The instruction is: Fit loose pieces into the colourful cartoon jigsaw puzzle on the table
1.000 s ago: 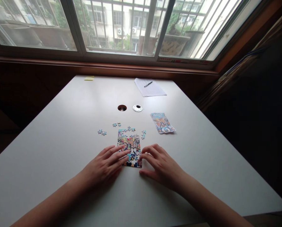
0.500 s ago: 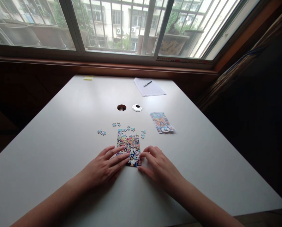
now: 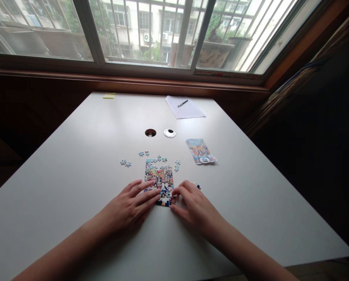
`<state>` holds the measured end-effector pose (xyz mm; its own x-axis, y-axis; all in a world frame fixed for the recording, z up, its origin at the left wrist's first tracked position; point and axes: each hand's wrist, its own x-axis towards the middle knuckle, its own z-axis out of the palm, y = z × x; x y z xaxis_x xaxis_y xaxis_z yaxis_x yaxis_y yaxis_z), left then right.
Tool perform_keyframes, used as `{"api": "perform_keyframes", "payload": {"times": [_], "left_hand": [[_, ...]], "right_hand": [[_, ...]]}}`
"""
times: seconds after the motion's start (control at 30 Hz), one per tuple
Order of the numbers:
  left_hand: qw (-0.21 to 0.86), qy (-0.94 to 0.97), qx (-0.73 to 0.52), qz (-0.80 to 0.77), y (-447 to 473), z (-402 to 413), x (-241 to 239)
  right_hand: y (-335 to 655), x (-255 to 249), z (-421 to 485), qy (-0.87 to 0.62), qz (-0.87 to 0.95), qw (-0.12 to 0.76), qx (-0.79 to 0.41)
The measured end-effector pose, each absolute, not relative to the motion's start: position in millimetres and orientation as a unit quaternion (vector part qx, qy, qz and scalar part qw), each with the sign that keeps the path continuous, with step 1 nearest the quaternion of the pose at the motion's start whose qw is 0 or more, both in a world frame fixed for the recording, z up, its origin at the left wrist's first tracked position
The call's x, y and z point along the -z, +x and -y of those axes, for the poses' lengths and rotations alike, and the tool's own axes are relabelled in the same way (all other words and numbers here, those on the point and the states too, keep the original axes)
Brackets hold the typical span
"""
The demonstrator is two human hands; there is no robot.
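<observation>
A small jigsaw puzzle (image 3: 159, 175), largely joined, lies on the white table with gaps along its top and lower part. My left hand (image 3: 133, 201) rests flat on its left side, fingers stretched over the lower half. At the lower right edge is my right hand (image 3: 192, 201), its fingers bent and its thumb apart from the index finger. Those fingertips touch the puzzle's edge; whether a loose piece lies under them I cannot tell. Beside my right knuckles a dark blue piece (image 3: 198, 187) shows in part.
Loose pieces (image 3: 126, 163) lie to the upper left, with others (image 3: 177, 165) at the upper right. A picture sheet (image 3: 200, 151) sits right of the puzzle. Farther back are a round hole (image 3: 150, 133), a metal cover (image 3: 169, 133), paper (image 3: 184, 111) with a pen (image 3: 183, 103), and yellow notes (image 3: 109, 96).
My right hand has shifted very slightly, its index fingertip a little to the left. The dark blue piece beside its knuckles now shows. My left hand stays in place.
</observation>
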<state>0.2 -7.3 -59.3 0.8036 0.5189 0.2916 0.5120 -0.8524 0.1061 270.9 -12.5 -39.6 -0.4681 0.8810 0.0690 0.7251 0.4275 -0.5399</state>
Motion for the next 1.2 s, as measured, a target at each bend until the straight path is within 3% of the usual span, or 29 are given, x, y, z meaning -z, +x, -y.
{"api": "perform_keyframes", "payload": {"times": [1.2], "left_hand": [[0.01,0.955,-0.148,-0.258,-2.3,4.6,62.0]], "right_hand": [[267.5,42.9,12.3,-0.483,0.813,0.189,-0.263]]}}
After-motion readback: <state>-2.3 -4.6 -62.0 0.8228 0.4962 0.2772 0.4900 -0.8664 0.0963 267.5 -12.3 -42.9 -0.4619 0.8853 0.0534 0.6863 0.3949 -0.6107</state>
